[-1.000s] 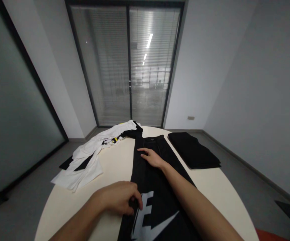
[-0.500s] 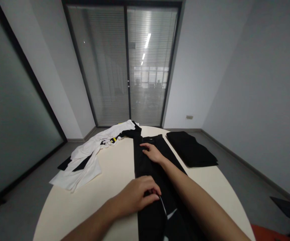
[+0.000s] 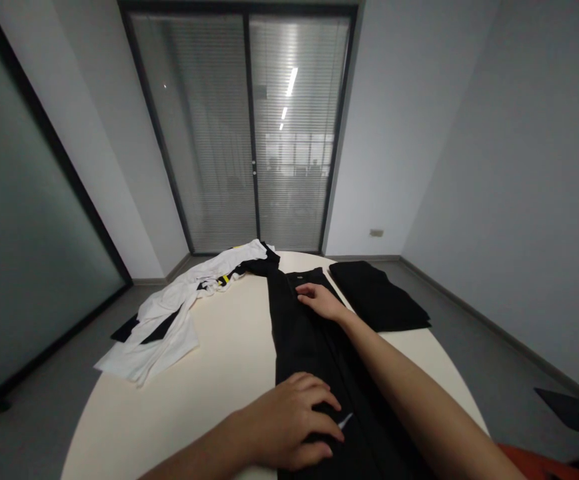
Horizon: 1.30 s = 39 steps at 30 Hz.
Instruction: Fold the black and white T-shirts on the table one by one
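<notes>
Black trousers (image 3: pixel 289 333) lie lengthwise on the round cream table (image 3: pixel 234 340), with the waistband at the far end and a small white mark near my left hand. My left hand (image 3: pixel 302 420) rests on the near part of the trousers, its fingers spread. Farther up, my right hand (image 3: pixel 322 301) lies on the fabric below the waistband, fingers apart and slightly bent. Neither hand grips the cloth.
White and black clothing (image 3: pixel 179 300) with yellow parts lies loosely along the table's left edge. A folded black garment (image 3: pixel 377 297) lies at the right. Something orange (image 3: pixel 534 463) shows at the lower right.
My left hand has let go of the fabric it pinched, spread its fingers and moved slightly right and nearer. My right hand has shifted a little to the right.
</notes>
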Tool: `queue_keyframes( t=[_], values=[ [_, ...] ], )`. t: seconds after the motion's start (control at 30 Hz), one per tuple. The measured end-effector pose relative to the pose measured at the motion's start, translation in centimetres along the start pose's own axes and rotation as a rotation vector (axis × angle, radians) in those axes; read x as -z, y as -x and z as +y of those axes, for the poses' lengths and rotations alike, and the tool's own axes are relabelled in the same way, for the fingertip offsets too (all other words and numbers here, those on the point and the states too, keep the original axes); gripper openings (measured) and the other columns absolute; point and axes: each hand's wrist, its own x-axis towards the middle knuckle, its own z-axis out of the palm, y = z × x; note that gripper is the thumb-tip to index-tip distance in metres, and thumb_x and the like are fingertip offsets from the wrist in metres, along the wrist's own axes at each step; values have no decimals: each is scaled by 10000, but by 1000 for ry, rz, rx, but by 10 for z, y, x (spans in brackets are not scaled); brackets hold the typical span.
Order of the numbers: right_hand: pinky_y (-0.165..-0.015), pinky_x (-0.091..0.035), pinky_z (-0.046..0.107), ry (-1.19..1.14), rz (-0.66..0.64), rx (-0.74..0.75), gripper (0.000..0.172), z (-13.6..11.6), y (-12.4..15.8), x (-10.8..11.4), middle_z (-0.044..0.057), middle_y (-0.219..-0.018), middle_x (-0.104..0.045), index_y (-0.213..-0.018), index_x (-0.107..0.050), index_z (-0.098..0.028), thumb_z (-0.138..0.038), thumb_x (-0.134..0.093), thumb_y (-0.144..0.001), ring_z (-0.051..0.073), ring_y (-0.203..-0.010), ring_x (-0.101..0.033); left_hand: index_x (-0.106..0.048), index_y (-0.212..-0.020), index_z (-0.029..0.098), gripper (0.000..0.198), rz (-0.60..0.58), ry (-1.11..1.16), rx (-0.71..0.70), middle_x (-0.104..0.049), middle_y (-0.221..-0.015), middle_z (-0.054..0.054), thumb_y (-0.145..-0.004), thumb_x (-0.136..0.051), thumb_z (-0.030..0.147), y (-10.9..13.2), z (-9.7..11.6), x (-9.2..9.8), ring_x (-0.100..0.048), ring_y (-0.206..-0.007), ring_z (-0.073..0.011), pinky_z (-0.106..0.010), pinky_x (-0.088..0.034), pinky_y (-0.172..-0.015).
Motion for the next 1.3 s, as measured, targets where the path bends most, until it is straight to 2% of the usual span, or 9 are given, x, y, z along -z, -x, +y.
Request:
queue_keyframes(
  t=[0.23,0.4,0.47,0.57,0.73,0.83,1.0,1.13,1.3],
  values=[
    [-847,-495,332,225,-9,29,238,10,17,21,69,-936,-753,-1051,-762,-183,-257,-622,-874,207,-836,-665,-716,-1041,260,159,75,24,59,-681,-1264,-32,-973,-582,312,-7,1,-5,-568,-1255,-227,-382,-401,-1098],
    [-1014,-421,409,283,-82,136,259,11,36,17,85,-1098,-729,-1033,-783,-229,-381,-621,-899,262,-1061,-624,-497,-1458,314,628,-30,19,136,-353,-1614,-115,-879,-691,461,-3,7,-9,-307,-1484,-379,-618,-234,-1186],
    [-1059,-373,456,345,-40,147,272,12,45,12,89,-1159,-698,-1046,-780,-256,-432,-643,-890,284,-1148,-570,-472,-1483,332,662,-85,26,140,-293,-1639,-123,-873,-688,473,-1,7,-9,-236,-1506,-402,-663,-205,-1176],
    [-1058,-353,491,395,-22,110,294,12,51,6,90,-1242,-653,-1097,-766,-291,-454,-668,-873,304,-1205,-522,-571,-1402,354,579,-125,50,126,-369,-1608,-89,-849,-714,449,2,5,0,-267,-1498,-392,-654,-212,-1179],
    [-1004,-372,499,444,-84,-77,249,-3,47,6,82,-1191,-688,-1034,-795,-318,-448,-641,-886,340,-1160,-547,-771,-1047,299,296,-157,105,160,-617,-1373,-49,-757,-803,347,8,1,32,-497,-1348,-318,-480,-366,-1150],
    [-962,-392,493,566,-83,-145,274,-16,43,5,70,-1129,-726,-1052,-786,-323,-436,-566,-933,337,-1124,-571,-762,-972,269,168,-89,132,182,-694,-1196,-30,-805,-749,287,11,1,42,-606,-1179,-236,-382,-441,-1073],
    [-972,-385,463,741,17,-176,308,-28,30,-5,80,-1128,-740,-1106,-761,-277,-363,-501,-965,314,-1158,-573,-621,-1265,253,442,159,-47,349,-531,-1427,-78,-835,-705,309,7,-5,28,-508,-1284,-267,-434,-403,-1108],
    [-1008,-362,475,570,57,-283,312,-31,10,-16,96,-1127,-737,-1047,-773,-261,-448,-551,-935,319,-1172,-586,-552,-1301,237,517,177,-151,476,-557,-1322,-82,-825,-714,356,0,-10,10,-532,-1188,-280,-457,-450,-1037],
    [-915,-428,402,359,74,-388,194,-27,-19,-30,75,-892,-728,-777,-740,-198,-377,-688,-829,270,-986,-646,-559,-1045,183,240,222,-213,587,-589,-1097,-79,-824,-636,235,-6,-13,-1,-532,-1062,-268,-427,-474,-937]
  ],
)
